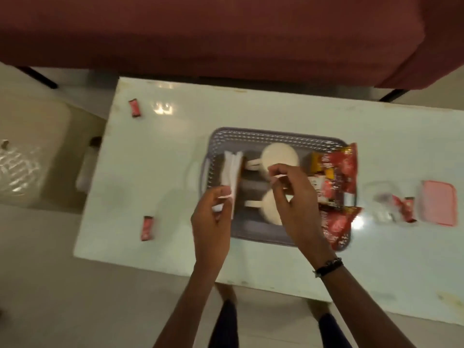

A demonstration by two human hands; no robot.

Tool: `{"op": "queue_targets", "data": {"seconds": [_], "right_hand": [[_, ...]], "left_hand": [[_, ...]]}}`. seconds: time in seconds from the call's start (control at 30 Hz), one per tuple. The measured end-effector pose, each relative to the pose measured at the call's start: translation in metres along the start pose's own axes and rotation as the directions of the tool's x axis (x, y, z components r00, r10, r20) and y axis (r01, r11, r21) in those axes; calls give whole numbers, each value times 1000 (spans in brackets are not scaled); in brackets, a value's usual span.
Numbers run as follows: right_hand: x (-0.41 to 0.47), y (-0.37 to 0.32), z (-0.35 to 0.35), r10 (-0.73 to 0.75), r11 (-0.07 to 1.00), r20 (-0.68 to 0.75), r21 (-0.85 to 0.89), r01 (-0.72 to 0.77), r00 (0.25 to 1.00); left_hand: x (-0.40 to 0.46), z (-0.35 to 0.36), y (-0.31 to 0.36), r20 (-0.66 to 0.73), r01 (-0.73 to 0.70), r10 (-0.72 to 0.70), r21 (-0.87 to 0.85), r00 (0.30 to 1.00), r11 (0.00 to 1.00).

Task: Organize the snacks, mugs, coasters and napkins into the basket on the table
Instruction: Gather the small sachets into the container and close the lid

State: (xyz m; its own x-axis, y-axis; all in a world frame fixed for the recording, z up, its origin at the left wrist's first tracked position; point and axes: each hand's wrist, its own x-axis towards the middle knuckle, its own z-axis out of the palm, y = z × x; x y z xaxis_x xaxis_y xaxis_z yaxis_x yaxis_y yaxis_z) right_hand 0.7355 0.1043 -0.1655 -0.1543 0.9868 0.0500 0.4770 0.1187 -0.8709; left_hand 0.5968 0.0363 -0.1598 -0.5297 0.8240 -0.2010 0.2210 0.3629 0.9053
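A grey perforated basket [276,136] sits mid-table. Inside it stand white napkins [232,169] at the left end, two white mugs [280,155] [270,209] in the middle and several red and yellow snack packets [339,172] at the right end. My left hand [213,217] pinches the near end of the napkins at the basket's left side. My right hand [293,194] hovers over the mugs with fingers curled; whether it holds anything is unclear. Small red snack bars lie loose on the table at far left [135,108], near left [147,228] and right [404,205].
The pale glossy table [163,172] has a pink lidded box [439,205] and a clear glass item [381,202] at the right. A dark red sofa [226,33] runs behind the table. A pale seat [32,146] stands on the floor to the left.
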Motion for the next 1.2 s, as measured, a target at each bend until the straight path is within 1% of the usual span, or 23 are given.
{"op": "queue_targets", "data": {"seconds": [0.1, 0.17, 0.27, 0.33, 0.43, 0.57, 0.63, 0.77, 0.83, 0.9, 0.97, 1.07, 1.13, 1.2], "right_hand": [[-6, -33, 67, -4, 997, 94, 75, -3, 996], [-11, -52, 106, 8, 993, 164, 113, -27, 987], [-19, -71, 149, 13, 992, 265, 115, -45, 964], [-20, -75, 169, 10, 995, 306, 89, -39, 952], [-20, -75, 187, 12, 997, 342, 64, -36, 940], [-15, -70, 200, 10, 999, 382, 24, -21, 924], [-9, -67, 208, 14, 1000, 401, -4, -14, 916], [18, -64, 233, -14, 995, 423, -83, 54, 906], [39, -64, 251, -34, 988, 431, -119, 94, 902], [62, -64, 270, -63, 976, 453, -159, 150, 889], [87, -67, 289, -72, 947, 496, -239, 216, 865], [123, -75, 320, -29, 881, 560, -378, 286, 828], [146, -80, 337, -23, 841, 573, -432, 326, 819], [164, -84, 352, 1, 825, 582, -460, 329, 813]], "left_hand": [[12, -65, -41, -156, 76, -67, 55, 986, 996], [19, -98, -68, -233, 107, -79, 110, 969, 988], [30, -128, -113, -288, 167, -90, 256, 954, 952], [37, -134, -132, -298, 263, -165, 325, 940, 909], [46, -133, -148, -271, 374, -290, 348, 918, 859], [57, -132, -160, -189, 386, -339, 339, 921, 858], [66, -138, -162, -160, 399, -367, 274, 916, 875], [106, -154, -150, -139, 323, -299, 212, 944, 922], [135, -162, -141, -164, 329, -304, 158, 938, 931], [161, -169, -141, -156, 339, -316, 149, 936, 929], [177, -171, -146, -108, 350, -335, 171, 936, 921], [181, -172, -157, -67, 364, -358, 111, 931, 925], [179, -172, -162, -53, 352, -348, 92, 936, 932], [179, -174, -164, -35, 344, -342, 111, 939, 933]]}}
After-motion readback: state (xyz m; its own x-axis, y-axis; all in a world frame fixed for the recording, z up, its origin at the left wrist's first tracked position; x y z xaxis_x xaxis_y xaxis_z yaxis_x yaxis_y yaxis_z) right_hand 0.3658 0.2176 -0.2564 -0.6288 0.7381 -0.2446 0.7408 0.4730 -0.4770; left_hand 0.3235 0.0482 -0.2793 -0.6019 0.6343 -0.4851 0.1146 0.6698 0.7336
